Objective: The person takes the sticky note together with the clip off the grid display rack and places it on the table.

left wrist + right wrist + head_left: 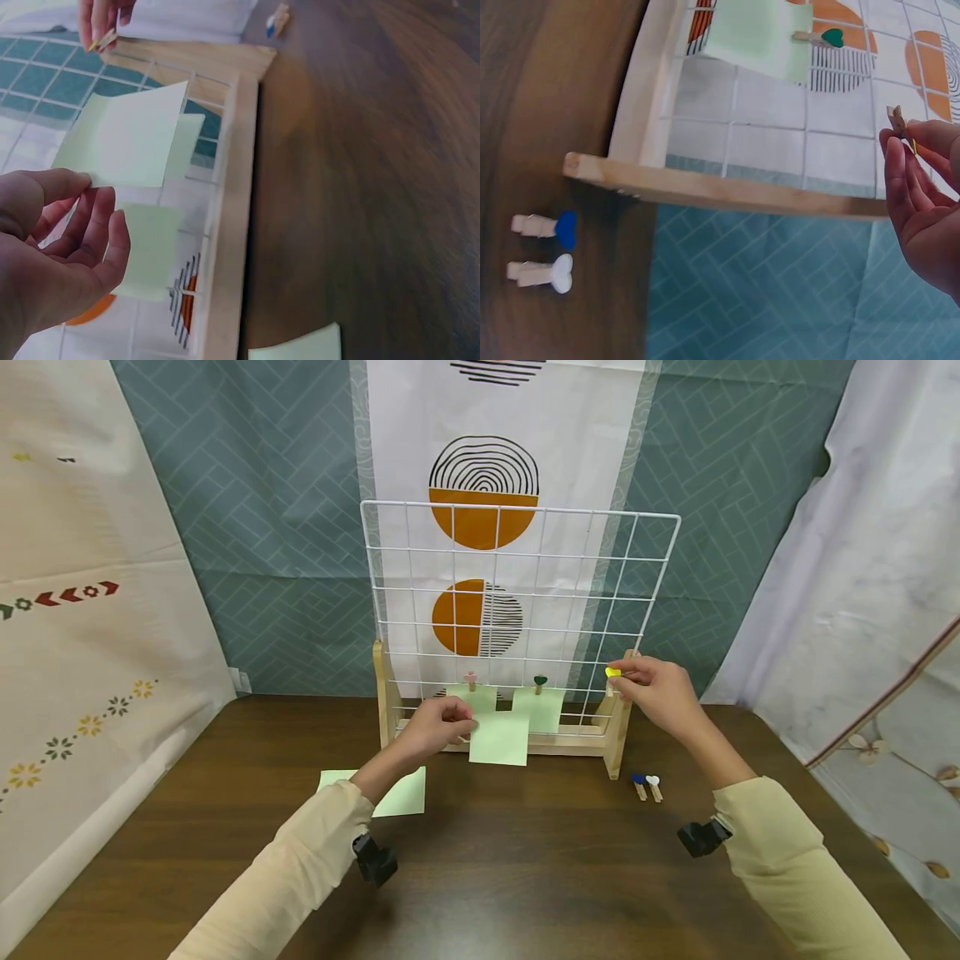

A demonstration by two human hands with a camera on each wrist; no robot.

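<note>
My left hand [437, 729] pinches a pale green paper square [498, 739] by its edge, thumb over fingers, in front of the white wire grid [517, 556]. My right hand [662, 689] pinches a small wooden clothespin with a yellow heart [612, 672] near the right post of the grid stand. Two more green squares hang low on the grid, one under a pink clothespin [470, 678], the other under a green-heart clothespin [829, 37]. In the right wrist view the held clothespin [897, 120] points its wooden tips away from the fingertips.
On the table to the right lie a blue-heart clothespin [547, 227] and a white-heart clothespin [544, 274]. More green paper [405, 795] lies at left, partly under the left forearm. The grid's wooden stand [617, 735] stands at the table's back, before a patterned cloth.
</note>
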